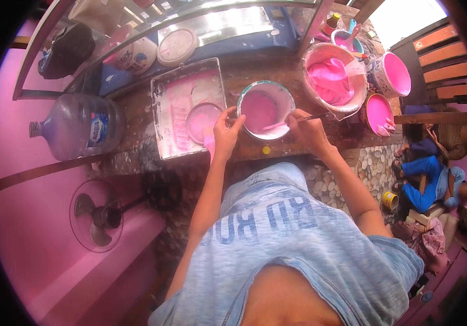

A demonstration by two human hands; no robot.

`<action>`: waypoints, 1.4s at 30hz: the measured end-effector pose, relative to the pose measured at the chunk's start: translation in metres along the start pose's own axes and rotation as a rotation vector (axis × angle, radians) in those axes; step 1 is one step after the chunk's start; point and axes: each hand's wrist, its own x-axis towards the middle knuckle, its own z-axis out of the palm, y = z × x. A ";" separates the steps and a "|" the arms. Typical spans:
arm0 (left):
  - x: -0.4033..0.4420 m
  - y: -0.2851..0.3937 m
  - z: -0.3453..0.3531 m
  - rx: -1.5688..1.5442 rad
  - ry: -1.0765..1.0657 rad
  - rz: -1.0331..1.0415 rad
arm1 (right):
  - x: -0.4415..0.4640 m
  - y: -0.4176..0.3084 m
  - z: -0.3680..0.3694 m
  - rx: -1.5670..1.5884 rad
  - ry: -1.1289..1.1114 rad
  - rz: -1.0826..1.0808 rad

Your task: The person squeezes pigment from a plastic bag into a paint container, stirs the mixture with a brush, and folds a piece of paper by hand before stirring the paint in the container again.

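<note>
A white paint bucket point(292, 100) with a green rim stands at the wooden table's front edge, pink paint inside it. My left hand point(226, 133) grips its left side, thumb at the rim. My right hand point(308, 130) is closed around a slim paintbrush point(275, 126) with a dark handle; its pink end reaches into the bucket. Left of the bucket lies a paint-smeared tray point(163, 130) with a round pink-coated lid point(204, 120) in it. A pink strip point(209, 142) shows beside my left wrist; I cannot tell what it is.
At the right stand a bucket with pink cloth point(328, 79), a pink-lined tub point(398, 74) and a pink paint can point(379, 113). A large water bottle point(76, 127) lies at the left, above a fan point(100, 216). Two people point(434, 179) sit at the far right.
</note>
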 end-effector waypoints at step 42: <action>-0.003 0.000 -0.004 -0.066 -0.007 -0.056 | -0.003 -0.001 0.000 -0.011 -0.039 0.017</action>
